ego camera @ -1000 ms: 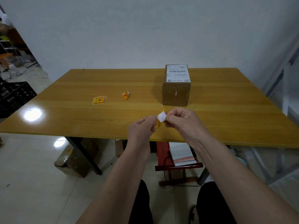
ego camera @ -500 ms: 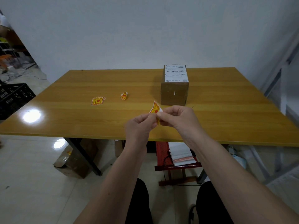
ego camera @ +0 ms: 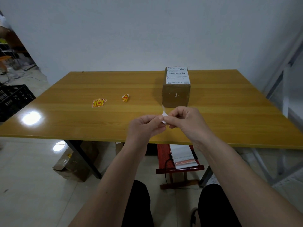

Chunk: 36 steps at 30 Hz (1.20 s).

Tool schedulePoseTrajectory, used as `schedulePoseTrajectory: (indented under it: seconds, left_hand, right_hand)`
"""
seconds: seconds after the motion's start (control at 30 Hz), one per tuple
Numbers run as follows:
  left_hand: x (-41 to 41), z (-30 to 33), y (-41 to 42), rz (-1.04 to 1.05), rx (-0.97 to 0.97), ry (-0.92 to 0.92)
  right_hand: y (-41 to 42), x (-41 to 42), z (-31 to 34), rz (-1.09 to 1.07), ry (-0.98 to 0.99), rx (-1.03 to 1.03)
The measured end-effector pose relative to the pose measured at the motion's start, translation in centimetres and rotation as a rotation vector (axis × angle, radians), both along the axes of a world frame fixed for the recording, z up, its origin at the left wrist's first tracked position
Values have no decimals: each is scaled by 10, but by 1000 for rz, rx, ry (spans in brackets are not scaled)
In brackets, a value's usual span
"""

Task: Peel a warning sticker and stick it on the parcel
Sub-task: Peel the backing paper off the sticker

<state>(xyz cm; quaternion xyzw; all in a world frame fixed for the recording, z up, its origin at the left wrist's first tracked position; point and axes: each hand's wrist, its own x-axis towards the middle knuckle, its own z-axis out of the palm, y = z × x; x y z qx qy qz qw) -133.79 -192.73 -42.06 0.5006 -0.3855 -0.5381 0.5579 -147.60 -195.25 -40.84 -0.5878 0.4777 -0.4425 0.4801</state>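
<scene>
Now your sticker [ego camera: 164, 115] shows its white back, where half a second ago the yellow-orange face was turned to you. Your left hand [ego camera: 146, 126] and right hand [ego camera: 186, 119] both pinch it between curled fingertips, held above the table's [ego camera: 65, 122] near edge, just in front of the parcel [ego camera: 176, 94]. Long axis runs roughly upright, tilted slightly; free tip points up. Parcel's long axis runs away from you, label upward.

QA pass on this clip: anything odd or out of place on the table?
One thing: a curled-up warning sticker lies loose on the table, right of the flat sticker stack, looking discarded. The parcel stands square. Both hands pinch a sticker at its white side.
</scene>
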Motion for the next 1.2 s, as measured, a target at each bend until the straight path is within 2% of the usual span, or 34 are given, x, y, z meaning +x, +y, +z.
schedulePoseTrajectory:
  seconds: [0.17, 0.77, 1.0, 1.1, 1.2]
  left_hand:
    - [-3, 0, -1, 1, 6, -67]
    - [1, -2, -1, -10, 33, -79]
    - [0, 0, 1, -37, 54, 1]
    - [-5, 2, 0, 14, 31, -49]
    - [-9, 5, 0, 32, -37, -126]
  right_hand:
    - [0, -3, -2, -4, -6, 11]
    - [2, -11, -4, 49, -38, 32]
    - [1, -14, -6, 60, -47, 19]
    - [0, -15, -6, 68, -41, 24]
    - [-3, -22, 2, 169, 55, 29]
